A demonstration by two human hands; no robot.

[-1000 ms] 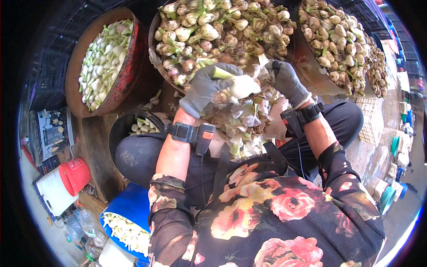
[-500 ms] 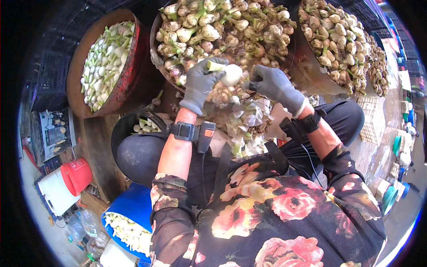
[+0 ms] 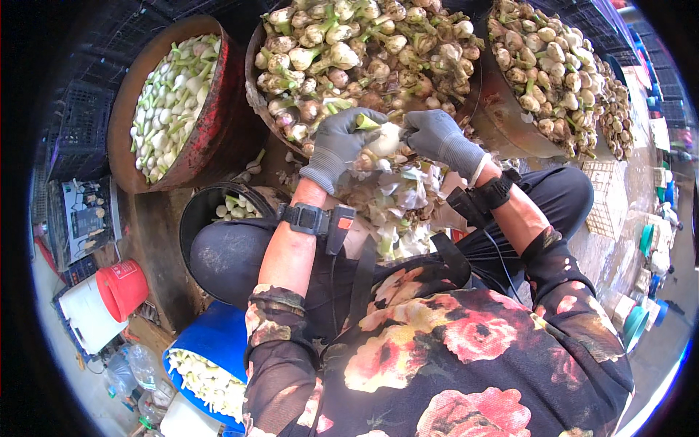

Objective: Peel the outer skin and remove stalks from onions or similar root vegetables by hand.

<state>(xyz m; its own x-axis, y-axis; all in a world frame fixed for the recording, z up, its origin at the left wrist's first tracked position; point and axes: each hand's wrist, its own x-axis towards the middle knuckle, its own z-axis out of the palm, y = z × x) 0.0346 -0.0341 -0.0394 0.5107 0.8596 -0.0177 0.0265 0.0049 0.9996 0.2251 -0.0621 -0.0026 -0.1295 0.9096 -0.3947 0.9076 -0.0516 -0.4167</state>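
Between my two gloved hands is a white, peeled garlic bulb point(image 3: 386, 140) with a short green stem. My left hand point(image 3: 336, 148) is closed around it on the stem side, the stem's cut end poking out above the fingers. My right hand point(image 3: 441, 140), curled with fingertips pressed together, meets the bulb's other side; whatever lies within those fingers is hidden. Just beyond, a wide container point(image 3: 252, 84) holds a heap of dirty, unpeeled garlic point(image 3: 378, 69). Loose papery garlic skins point(image 3: 411, 191) pile up below my hands, over my lap.
At left, a rusty red drum point(image 3: 212, 120) holds cleaned garlic; a black bucket point(image 3: 191, 226) with several bulbs stands by my left knee. A blue tub point(image 3: 218, 328) contains pale cut pieces. More dirty garlic point(image 3: 546, 65) fills a drum at right, near a white crate point(image 3: 604, 193).
My right hand has come in to the left, up against the bulb. My left hand has shifted slightly right and the bulb sits a little lower, its stem turned.
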